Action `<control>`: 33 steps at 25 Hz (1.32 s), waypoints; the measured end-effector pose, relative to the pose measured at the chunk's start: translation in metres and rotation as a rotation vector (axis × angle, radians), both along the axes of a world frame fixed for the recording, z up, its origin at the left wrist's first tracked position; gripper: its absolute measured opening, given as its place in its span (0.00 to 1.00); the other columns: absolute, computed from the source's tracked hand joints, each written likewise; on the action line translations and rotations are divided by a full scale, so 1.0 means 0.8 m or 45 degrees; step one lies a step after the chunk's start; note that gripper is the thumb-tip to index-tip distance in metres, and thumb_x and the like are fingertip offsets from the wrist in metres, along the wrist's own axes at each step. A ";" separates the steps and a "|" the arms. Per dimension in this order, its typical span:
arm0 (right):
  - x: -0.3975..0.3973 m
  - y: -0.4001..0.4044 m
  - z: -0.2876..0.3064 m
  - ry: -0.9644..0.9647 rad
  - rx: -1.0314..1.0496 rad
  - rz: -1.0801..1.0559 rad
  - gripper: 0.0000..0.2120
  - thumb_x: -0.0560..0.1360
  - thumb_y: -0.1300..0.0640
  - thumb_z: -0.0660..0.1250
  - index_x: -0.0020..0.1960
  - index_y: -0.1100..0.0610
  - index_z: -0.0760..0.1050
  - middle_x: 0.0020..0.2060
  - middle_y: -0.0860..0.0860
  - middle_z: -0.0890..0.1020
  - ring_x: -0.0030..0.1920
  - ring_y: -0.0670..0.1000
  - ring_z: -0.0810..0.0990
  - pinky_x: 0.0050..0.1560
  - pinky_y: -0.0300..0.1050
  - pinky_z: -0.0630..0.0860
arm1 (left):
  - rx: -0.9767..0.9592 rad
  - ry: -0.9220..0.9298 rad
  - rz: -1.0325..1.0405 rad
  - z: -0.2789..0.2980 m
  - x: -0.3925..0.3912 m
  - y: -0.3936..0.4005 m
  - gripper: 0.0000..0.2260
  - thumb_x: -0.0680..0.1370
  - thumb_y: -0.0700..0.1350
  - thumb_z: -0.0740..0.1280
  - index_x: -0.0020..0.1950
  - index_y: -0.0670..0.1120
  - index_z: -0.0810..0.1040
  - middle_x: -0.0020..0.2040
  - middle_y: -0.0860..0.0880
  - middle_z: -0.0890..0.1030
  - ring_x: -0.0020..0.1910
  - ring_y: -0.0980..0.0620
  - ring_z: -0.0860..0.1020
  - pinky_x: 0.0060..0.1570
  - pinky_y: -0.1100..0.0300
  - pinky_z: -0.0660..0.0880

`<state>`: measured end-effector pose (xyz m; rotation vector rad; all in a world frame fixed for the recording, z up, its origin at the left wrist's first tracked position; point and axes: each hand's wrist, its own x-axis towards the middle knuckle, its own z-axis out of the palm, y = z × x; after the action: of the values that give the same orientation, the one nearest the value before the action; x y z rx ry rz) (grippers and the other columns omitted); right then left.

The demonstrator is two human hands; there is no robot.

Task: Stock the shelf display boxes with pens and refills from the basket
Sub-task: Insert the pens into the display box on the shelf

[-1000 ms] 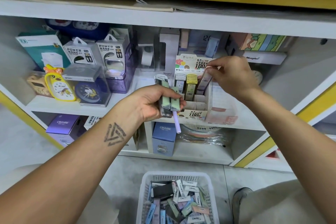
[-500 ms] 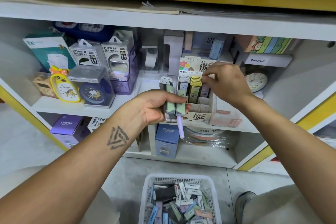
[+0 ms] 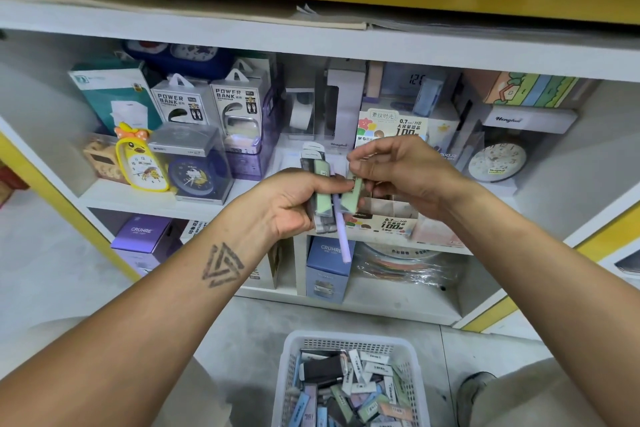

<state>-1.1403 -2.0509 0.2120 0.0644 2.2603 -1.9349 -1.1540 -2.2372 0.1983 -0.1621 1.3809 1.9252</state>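
Pale green refill packs (image 3: 320, 189) and a lilac pen (image 3: 341, 236) are gripped together in the left hand (image 3: 294, 199), whose fingers are curled round the bundle; the pen hangs down out of the fist, tip lowest. One further green pack (image 3: 351, 198) is pinched by the right hand (image 3: 405, 173) between thumb and fingertips, just beside the bundle and touching or almost touching it; which cannot be told. Both hands are held directly in front of the display box (image 3: 388, 218), a white card box with divided compartments and a printed "0.7 HB 100" backing card, standing at the front edge of the middle shelf (image 3: 145, 199). Most of the box's compartments are hidden behind the hands. To the left of the display box, on the same shelf, a yellow duck clock (image 3: 138, 163), a dark blue clock in a clear case (image 3: 194, 170) and two power bank boxes (image 3: 207, 106) are seen. To its right a round white clock (image 3: 497, 161) is placed. Below the display box, on the floor, a white plastic basket (image 3: 349, 343) is set, filled with mixed packs in blue, green, white and black.
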 end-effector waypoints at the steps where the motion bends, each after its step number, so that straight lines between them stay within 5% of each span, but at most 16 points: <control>1: -0.001 -0.004 -0.001 -0.032 -0.043 0.028 0.12 0.69 0.59 0.77 0.51 0.62 0.82 0.35 0.57 0.84 0.32 0.49 0.81 0.33 0.38 0.77 | 0.017 -0.004 0.045 -0.001 -0.003 -0.005 0.12 0.73 0.32 0.68 0.56 0.35 0.79 0.52 0.37 0.84 0.50 0.41 0.84 0.52 0.44 0.80; 5: -0.004 -0.025 -0.006 -0.170 -0.205 0.078 0.18 0.65 0.63 0.77 0.54 0.63 0.82 0.37 0.57 0.84 0.34 0.49 0.80 0.33 0.38 0.77 | 0.064 -0.028 0.154 -0.004 -0.007 -0.025 0.08 0.76 0.31 0.67 0.54 0.35 0.80 0.47 0.38 0.84 0.44 0.42 0.85 0.45 0.48 0.82; 9: -0.017 -0.048 -0.010 -0.066 -0.155 0.028 0.11 0.73 0.66 0.73 0.54 0.56 0.85 0.38 0.53 0.83 0.36 0.47 0.80 0.40 0.41 0.79 | 0.036 -0.007 0.224 0.000 -0.012 -0.058 0.05 0.76 0.32 0.67 0.50 0.36 0.80 0.39 0.41 0.85 0.34 0.48 0.84 0.32 0.56 0.81; 15: -0.014 -0.109 -0.025 -0.195 -0.222 0.119 0.08 0.72 0.59 0.76 0.47 0.62 0.81 0.37 0.55 0.83 0.35 0.50 0.81 0.33 0.39 0.79 | 0.040 0.056 0.460 -0.002 -0.015 -0.076 0.11 0.75 0.30 0.66 0.57 0.35 0.76 0.51 0.36 0.81 0.39 0.43 0.83 0.31 0.48 0.82; 19: -0.022 -0.115 -0.028 -0.172 -0.300 -0.039 0.03 0.77 0.66 0.70 0.44 0.61 0.78 0.41 0.61 0.85 0.38 0.55 0.85 0.37 0.44 0.83 | -0.028 0.012 0.504 -0.005 -0.025 -0.103 0.02 0.77 0.34 0.68 0.46 0.36 0.77 0.37 0.41 0.79 0.28 0.49 0.81 0.28 0.57 0.80; 23: -0.029 -0.099 -0.035 0.146 0.561 -0.030 0.07 0.77 0.61 0.72 0.55 0.57 0.82 0.33 0.54 0.83 0.29 0.46 0.80 0.33 0.39 0.78 | -0.067 -0.072 0.421 -0.014 -0.029 -0.141 0.10 0.78 0.41 0.68 0.38 0.41 0.75 0.28 0.47 0.75 0.23 0.53 0.75 0.26 0.63 0.76; 25: -0.031 -0.097 -0.034 0.247 0.848 0.011 0.08 0.74 0.58 0.75 0.51 0.52 0.81 0.33 0.53 0.82 0.28 0.46 0.82 0.33 0.41 0.79 | -0.034 -0.137 0.398 -0.017 -0.027 -0.150 0.09 0.77 0.42 0.69 0.38 0.41 0.75 0.30 0.46 0.75 0.24 0.53 0.74 0.26 0.64 0.75; 28: -0.035 -0.099 -0.034 0.374 0.913 -0.008 0.06 0.73 0.60 0.76 0.48 0.55 0.82 0.34 0.52 0.82 0.30 0.46 0.83 0.38 0.42 0.82 | -0.005 -0.194 0.371 -0.020 -0.023 -0.154 0.09 0.77 0.42 0.70 0.39 0.41 0.75 0.31 0.46 0.75 0.26 0.52 0.74 0.26 0.64 0.75; 33: -0.041 -0.099 -0.034 0.423 1.017 0.037 0.11 0.78 0.66 0.68 0.57 0.57 0.82 0.43 0.52 0.84 0.39 0.48 0.84 0.43 0.36 0.80 | 0.008 -0.211 0.333 -0.019 -0.022 -0.152 0.08 0.76 0.42 0.71 0.40 0.41 0.76 0.31 0.45 0.77 0.26 0.52 0.75 0.26 0.62 0.75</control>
<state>-1.1732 -2.1299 0.1848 -0.2052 3.0799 -0.9626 -1.1717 -2.3588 0.1828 -0.5097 1.2940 2.0749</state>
